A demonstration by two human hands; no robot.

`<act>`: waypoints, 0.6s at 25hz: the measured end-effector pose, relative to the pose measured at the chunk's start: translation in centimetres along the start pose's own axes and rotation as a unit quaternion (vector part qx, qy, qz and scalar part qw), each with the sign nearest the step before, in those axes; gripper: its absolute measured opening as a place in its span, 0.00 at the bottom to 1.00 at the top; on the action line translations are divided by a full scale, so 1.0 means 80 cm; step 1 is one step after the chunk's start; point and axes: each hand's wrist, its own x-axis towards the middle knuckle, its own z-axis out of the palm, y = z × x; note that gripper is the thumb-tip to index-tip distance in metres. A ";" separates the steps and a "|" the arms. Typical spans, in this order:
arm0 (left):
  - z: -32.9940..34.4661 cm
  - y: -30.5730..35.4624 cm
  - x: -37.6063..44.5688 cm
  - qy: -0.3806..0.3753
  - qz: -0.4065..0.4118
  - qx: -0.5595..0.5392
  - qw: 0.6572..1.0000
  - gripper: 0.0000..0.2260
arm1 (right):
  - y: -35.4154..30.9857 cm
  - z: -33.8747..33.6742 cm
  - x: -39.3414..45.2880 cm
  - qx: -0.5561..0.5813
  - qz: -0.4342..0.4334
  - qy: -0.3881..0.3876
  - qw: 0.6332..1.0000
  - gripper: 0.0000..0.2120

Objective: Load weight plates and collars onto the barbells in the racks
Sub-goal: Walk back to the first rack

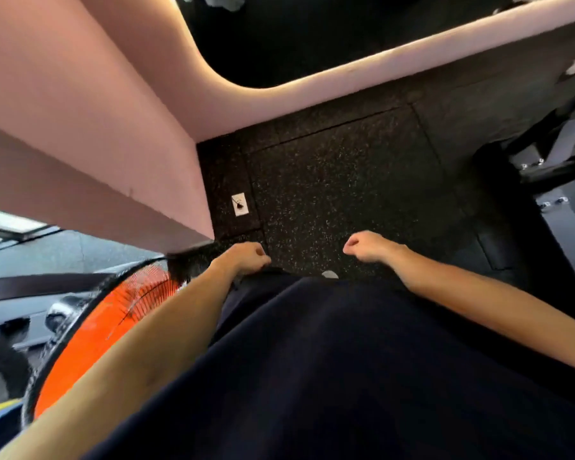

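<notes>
I look straight down over my dark shirt at a black speckled rubber floor (339,180). My left hand (246,257) hangs in front of me with its fingers loosely curled, holding nothing. My right hand (367,245) hangs the same way, empty, about a forearm's width to the right. No weight plate, collar or barbell shows plainly in view.
A pink wall (90,121) fills the left and upper part, meeting the floor at a corner. A white outlet plate (240,204) sits low beside it. An orange fan with a black wire guard (113,313) stands at my left. A black metal rack base (551,180) with bolts is on the right.
</notes>
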 end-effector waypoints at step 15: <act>-0.226 0.276 0.251 -0.165 0.214 0.342 0.900 0.18 | 0.048 -0.074 0.030 0.377 0.264 0.134 0.878 0.21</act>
